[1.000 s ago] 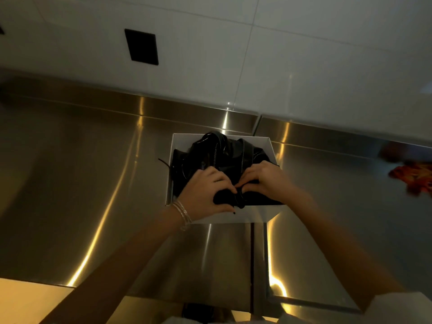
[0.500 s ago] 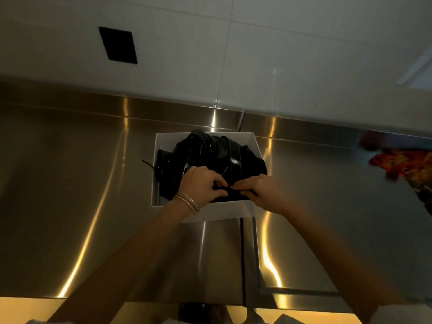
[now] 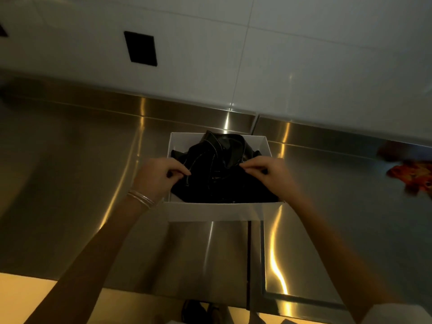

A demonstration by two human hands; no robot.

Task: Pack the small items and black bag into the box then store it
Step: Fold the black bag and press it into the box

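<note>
Now your left hand (image 3: 159, 176) and right hand (image 3: 268, 174) each pinch the glossy black bag (image 3: 222, 174) inside the white cardboard box (image 3: 210, 212), mid-frame.

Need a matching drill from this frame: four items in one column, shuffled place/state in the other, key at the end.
Column A
1. black bag
2. white box
3. left hand
4. orange-red item

Column B
a. far right on the steel counter
b. pinches the bag, bracelets on its wrist
c. crumpled inside the box
d. open-topped, standing near the wall

Pairs: 1-c, 2-d, 3-b, 4-a
</note>
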